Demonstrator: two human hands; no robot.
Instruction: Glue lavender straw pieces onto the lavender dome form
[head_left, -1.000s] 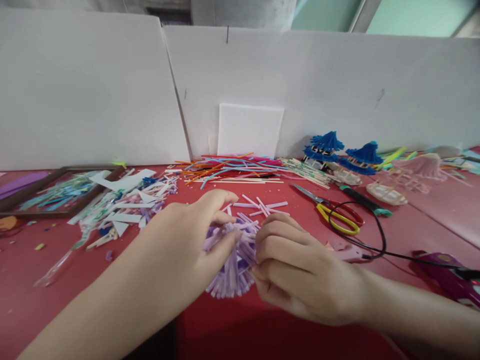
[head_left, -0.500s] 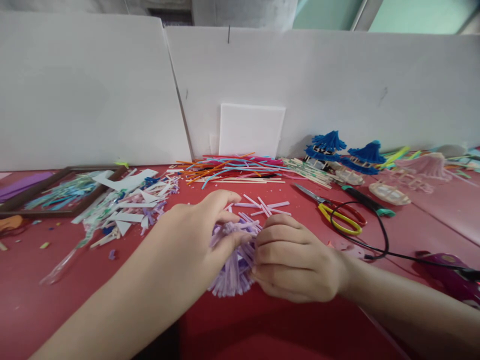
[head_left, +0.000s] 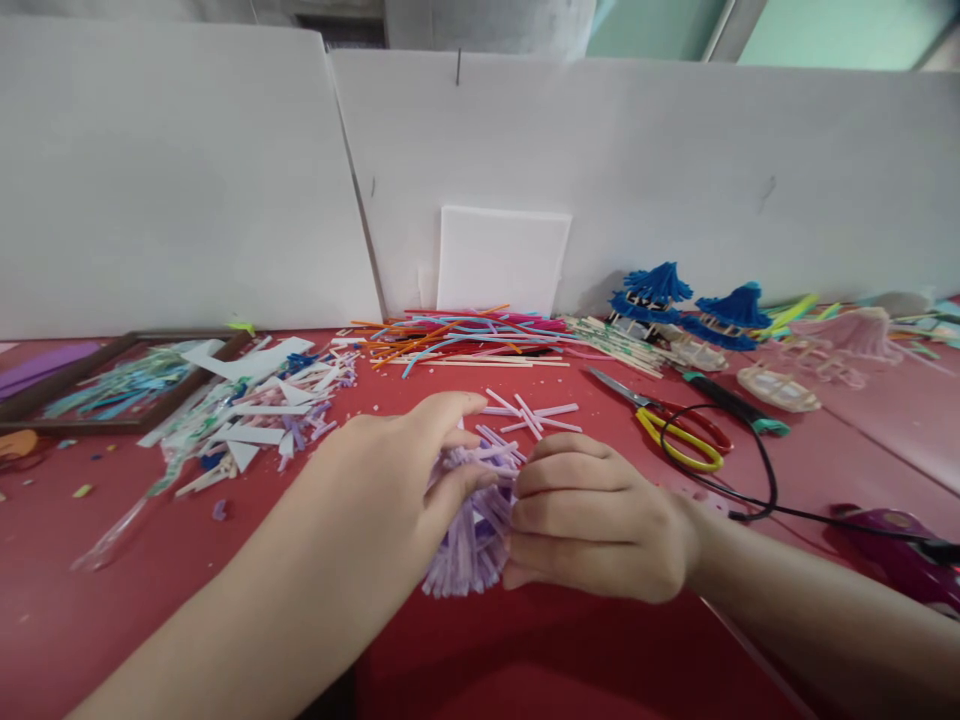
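Near the middle of the red table (head_left: 427,660), holding a lilac fringed piece (head_left: 466,565) between both hands, with its fringe fanned toward the near side. With left hand (head_left: 397,465): gripping the upper left part, thumb in front, fingers curved round behind. With right hand (head_left: 600,520): touching the right edge, fingers curled and close together; tips hidden, so can't tell if pinching anything.

Just beyond the hands: loose lilac stems (head_left: 534,412), some crossed. To the right: scissors (head_left: 645,408), one handle yellow, one red, under a black cord (head_left: 769,480); beside them, a green-ended tool (head_left: 739,403). Farther right: a magenta device (head_left: 889,550).

To the left: a heap of scraps (head_left: 262,410), then a brown frame (head_left: 90,427) around blue-green strips (head_left: 124,385). At the back: coloured stems (head_left: 457,335) piled before a white card (head_left: 502,260). Back right: two blue fringed models (head_left: 652,285) and a pink fringed model (head_left: 859,332).
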